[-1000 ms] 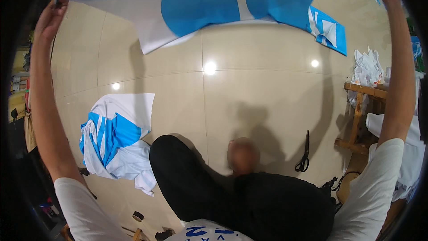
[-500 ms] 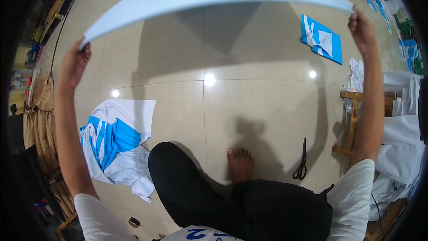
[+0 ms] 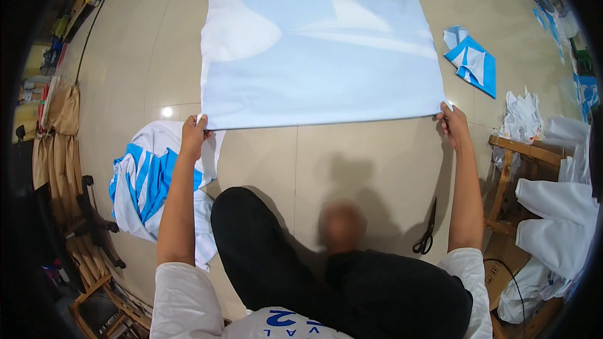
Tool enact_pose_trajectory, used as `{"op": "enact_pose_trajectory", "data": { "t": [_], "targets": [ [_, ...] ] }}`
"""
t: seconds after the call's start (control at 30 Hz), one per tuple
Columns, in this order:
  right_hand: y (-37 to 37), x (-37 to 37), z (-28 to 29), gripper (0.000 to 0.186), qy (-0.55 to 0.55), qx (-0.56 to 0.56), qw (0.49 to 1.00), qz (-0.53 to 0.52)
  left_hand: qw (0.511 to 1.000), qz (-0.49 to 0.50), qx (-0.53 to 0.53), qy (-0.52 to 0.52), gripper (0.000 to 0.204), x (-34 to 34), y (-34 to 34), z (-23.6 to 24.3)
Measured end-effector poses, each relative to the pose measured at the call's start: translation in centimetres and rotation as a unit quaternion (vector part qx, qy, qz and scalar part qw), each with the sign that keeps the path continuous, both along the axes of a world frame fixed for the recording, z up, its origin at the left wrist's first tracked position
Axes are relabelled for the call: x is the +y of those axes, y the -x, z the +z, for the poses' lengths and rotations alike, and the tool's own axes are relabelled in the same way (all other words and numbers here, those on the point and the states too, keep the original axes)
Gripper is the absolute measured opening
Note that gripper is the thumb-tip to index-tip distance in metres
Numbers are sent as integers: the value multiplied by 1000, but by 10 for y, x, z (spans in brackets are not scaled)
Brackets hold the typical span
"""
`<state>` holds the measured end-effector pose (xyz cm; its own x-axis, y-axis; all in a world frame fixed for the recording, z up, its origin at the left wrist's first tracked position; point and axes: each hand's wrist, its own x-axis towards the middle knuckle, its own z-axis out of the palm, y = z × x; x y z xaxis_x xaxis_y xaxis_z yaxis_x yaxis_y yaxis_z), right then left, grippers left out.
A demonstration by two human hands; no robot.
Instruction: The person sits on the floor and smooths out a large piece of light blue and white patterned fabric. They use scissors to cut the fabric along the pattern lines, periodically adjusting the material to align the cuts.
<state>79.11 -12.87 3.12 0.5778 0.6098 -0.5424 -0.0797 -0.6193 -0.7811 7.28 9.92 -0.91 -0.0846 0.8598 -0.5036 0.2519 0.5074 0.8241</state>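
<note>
We've got the pale blue-and-white fabric panel (image 3: 326, 88) spread out ahead of us, near edge pulled nearly straight between both hands, far end running out of the top of view. Left hand (image 3: 194, 134) pinches the near left corner, thumb on top; right hand (image 3: 455, 127) pinches the near right corner. Can't tell whether the near edge touches the floor (image 3: 260, 160).

On the floor: crumpled blue-and-white fabric (image 3: 139, 185) at our left, partly behind our left forearm; folded blue-and-white piece (image 3: 475, 68) just right of the panel, well ahead of the right hand. Black scissors (image 3: 426, 235) lie inside our right forearm, blades pointing away from us, handles toward us. Our bare foot (image 3: 342, 226) sits between bent knee and scissors, blurred. Far right: wooden frame (image 3: 526, 146), white scraps (image 3: 522, 116) just beyond it, more white fabric (image 3: 556, 213) bunched alongside.
</note>
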Motion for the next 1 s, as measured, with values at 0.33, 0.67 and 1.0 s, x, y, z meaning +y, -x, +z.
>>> {"op": "enact_pose_trajectory", "data": {
  "t": [0.33, 0.67, 1.0],
  "targets": [
    [34, -106, 4, 31, 41, -20, 999, -6, 986, -65, 150, -27, 21, -127, 24, 19],
    [33, -162, -13, 23, 42, -97, 994, 40, 944, -195, 261, -42, 37, -166, 54, 30],
    [18, -148, -32, 30, 64, -344, 934, 76, 922, -107, 366, -62, 53, -87, 21, 20]
  ]
}}
